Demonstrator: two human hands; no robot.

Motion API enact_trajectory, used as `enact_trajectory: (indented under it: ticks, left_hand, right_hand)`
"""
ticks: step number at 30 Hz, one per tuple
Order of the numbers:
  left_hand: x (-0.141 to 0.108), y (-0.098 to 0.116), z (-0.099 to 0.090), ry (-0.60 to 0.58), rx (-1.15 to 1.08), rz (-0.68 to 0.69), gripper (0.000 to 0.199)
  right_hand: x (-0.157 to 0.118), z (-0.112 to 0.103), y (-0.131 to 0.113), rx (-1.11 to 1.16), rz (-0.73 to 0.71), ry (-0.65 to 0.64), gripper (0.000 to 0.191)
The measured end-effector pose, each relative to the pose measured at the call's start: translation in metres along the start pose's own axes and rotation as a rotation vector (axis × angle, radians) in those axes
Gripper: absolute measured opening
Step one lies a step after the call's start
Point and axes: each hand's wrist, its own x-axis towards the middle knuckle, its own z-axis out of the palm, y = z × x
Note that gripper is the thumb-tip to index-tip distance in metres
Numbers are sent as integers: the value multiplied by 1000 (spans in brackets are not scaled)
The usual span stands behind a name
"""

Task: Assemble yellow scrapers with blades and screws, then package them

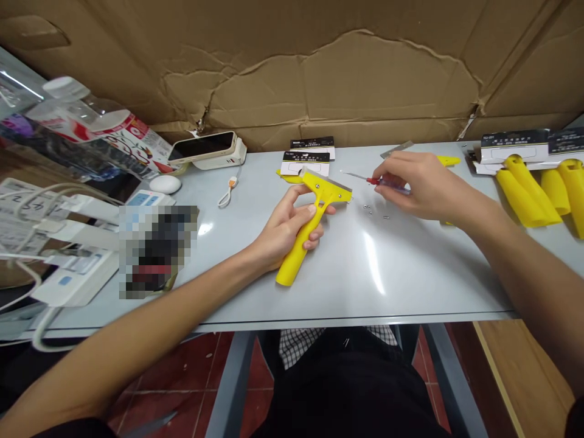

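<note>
My left hand (296, 225) is closed around the handle of a yellow scraper (294, 261), whose wide head with two screws and a metal blade edge points up and away. In my right hand (413, 185) I grip a small screwdriver (378, 182) with a red and clear handle. Its thin shaft points left toward the scraper head, apart from it. Several small screws (367, 208) lie on the table between the hands. Behind the scraper head are black-and-white packaging cards (305, 163) and another yellow piece (287, 177). A flat metal blade (396, 149) rests beyond my right hand.
Yellow handles (524, 198) and more cards (514, 146) lie on the grey table (328, 304) at right. On the left are a power strip (77, 280), a pixelated item (157, 252), a bottle (109, 128) and a phone (205, 148). Cardboard (347, 79) stands behind.
</note>
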Motion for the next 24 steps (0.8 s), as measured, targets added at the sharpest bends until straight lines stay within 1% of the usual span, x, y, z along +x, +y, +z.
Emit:
enact_trajectory:
  ticks: [3,6,8,10,12,15,18,24]
  left_hand:
    - [0,-1,0,0,9,11,32]
    - [-1,-2,0,-7,23,19,31]
    - [-1,-2,0,-9,28,17,31]
    - [-1,-2,0,-7,29,14,31]
    - [-1,-1,0,-4,30,14,31]
    - [-1,-1,0,-2,28,13,33]
    - [-1,-1,1,-3,27,12,32]
    - [-1,-2,1,-15,45,24,32]
  right_hand:
    - [-2,5,-13,22,4,-18,22]
    - [-3,11,-16,55,-26,-12,21]
    - [-4,14,-15,77,-60,10,23]
    - [-4,16,-14,90,-81,36,30]
    - [-4,16,-14,99,-86,35,33]
    - [-3,14,-16,124,-83,19,26]
    - [-3,13,-17,126,-92,29,23]
    - [-5,18,-18,82,-191,95,21]
